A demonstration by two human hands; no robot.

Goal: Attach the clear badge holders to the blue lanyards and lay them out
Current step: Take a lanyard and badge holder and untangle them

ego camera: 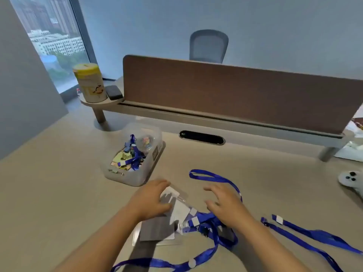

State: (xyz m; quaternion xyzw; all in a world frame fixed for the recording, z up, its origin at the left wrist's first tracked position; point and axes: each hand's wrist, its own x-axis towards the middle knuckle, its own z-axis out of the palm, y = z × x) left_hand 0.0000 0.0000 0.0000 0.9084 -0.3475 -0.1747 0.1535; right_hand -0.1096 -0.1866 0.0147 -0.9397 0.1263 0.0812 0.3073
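Observation:
Several clear badge holders (pixel 157 230) lie overlapping on the desk in front of me, some with white or grey cards inside. My left hand (pixel 150 200) rests palm down on the top of this pile, fingers slightly spread. My right hand (pixel 225 203) hovers palm down, fingers apart, over a tangle of blue lanyards (pixel 214 232) beside the holders. One lanyard loop (pixel 212 176) runs out behind my right hand. Another blue lanyard (pixel 306 235) lies apart at the right. Whether either hand pinches anything is not visible; both look flat.
A clear plastic bin (pixel 133 154) with clips, cards and blue lanyards stands behind my left hand. A brown divider panel (pixel 235 91) on a raised shelf crosses the back. A yellow-lidded canister (pixel 90 83) sits at back left, a white game controller (pixel 351 183) at the right edge.

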